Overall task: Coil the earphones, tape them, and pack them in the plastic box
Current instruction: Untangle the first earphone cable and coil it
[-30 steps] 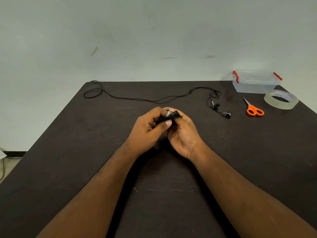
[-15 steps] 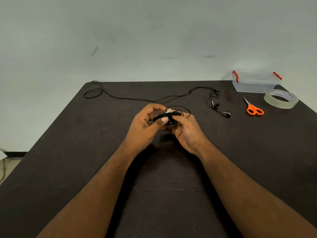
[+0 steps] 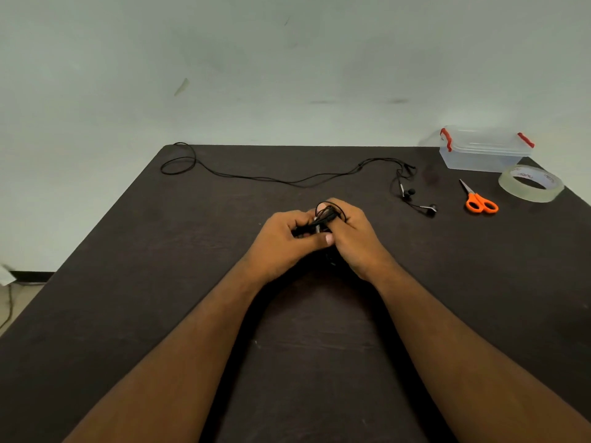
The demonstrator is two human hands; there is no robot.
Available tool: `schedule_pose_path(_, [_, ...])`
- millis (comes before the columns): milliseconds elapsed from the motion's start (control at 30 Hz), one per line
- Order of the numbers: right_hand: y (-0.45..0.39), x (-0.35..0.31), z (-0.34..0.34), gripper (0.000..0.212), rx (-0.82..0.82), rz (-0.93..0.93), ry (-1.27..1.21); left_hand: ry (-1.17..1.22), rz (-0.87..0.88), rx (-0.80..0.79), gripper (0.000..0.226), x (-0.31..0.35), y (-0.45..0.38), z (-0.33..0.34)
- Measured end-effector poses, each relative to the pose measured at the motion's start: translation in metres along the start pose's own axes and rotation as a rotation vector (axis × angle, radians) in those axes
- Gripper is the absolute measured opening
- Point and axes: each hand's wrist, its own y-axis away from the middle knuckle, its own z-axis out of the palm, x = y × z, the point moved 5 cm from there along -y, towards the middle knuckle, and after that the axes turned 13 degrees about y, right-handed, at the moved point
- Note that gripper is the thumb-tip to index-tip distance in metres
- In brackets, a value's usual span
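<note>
While both the left hand (image 3: 281,239) and right hand (image 3: 351,238) pinch the coiled earphones (image 3: 324,219) at table centre, keep the loops tight and even, since tape (image 3: 531,187) and box (image 3: 484,151) wait at two o'clock.

Most of the coiled earphones (image 3: 323,219) lay hidden inside the two hands at the middle of the frame; only a few black loops showed above the fingers, and how many turns they made could not be told. The left hand (image 3: 281,241) covered the right hand's (image 3: 355,241) fingertips. Both forearms were cut off by the bottom edge. The worktop (image 3: 128,282) ran out of frame at the lower left and right. Print on the tape roll (image 3: 531,183), at the right, was too small to read.
</note>
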Motion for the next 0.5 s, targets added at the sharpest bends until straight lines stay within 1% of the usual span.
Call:
schedule_pose_path(67, [0.0,-0.002,-0.002,0.022,0.032,-0.036,0.053,-0.096,0.063,0.118,0.021,-0.007,-0.004,-0.005])
schedule_pose_path(133, [0.0,-0.006,-0.006,0.024,0.065,-0.092,0.123,-0.152,0.153,0.203,0.013,-0.004,-0.005,-0.006])
schedule_pose_path(200, [-0.001,-0.01,-0.011,0.024,0.095,-0.14,0.161,-0.19,0.24,0.228,0.009,0.002,-0.003,-0.006])
schedule_pose_path(233, [-0.001,-0.01,-0.014,0.02,0.105,-0.137,0.158,-0.199,0.262,0.239,0.009,0.001,-0.003,-0.008])
schedule_pose_path(300, [-0.002,-0.007,-0.019,0.01,0.111,-0.099,0.128,-0.207,0.257,0.275,0.01,-0.002,-0.004,-0.014])
schedule_pose_path(433, [-0.002,-0.003,-0.024,0.008,0.097,-0.086,0.016,-0.263,0.227,0.263,0.013,-0.006,-0.006,-0.016])
schedule_pose_path(500, [-0.002,-0.004,-0.026,0.01,0.098,-0.095,-0.051,-0.26,0.21,0.253,0.017,-0.005,-0.005,-0.014])
